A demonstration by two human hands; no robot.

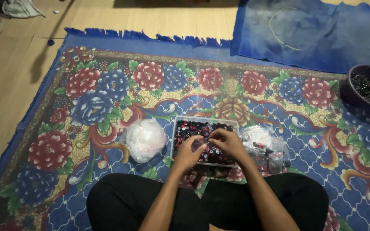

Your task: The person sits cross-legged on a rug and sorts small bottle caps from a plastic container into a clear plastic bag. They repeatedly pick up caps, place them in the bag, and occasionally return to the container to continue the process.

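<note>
1. Your left hand (188,152) hovers over the near left part of the clear plastic tray (177,124), fingers curled inward toward the other hand; whether they pinch a piece cannot be told.
2. Your right hand (229,143) sits just beside it over the tray's middle, fingers bent and meeting the left fingertips; its grip is likewise too small to read.
3. The tray lies on the floral rug (86,98) directly in front of your crossed legs and is filled with small red and dark pieces (193,127).
4. A knotted white plastic bag (145,139) rests just left of the tray.
5. A crumpled clear bag (264,147) holding dark bits lies just right of it.
6. A dark purple bowl (356,96) of black pieces stands well apart at the far right.
7. A plain blue mat (313,34) overlaps the rug's far edge.
</note>
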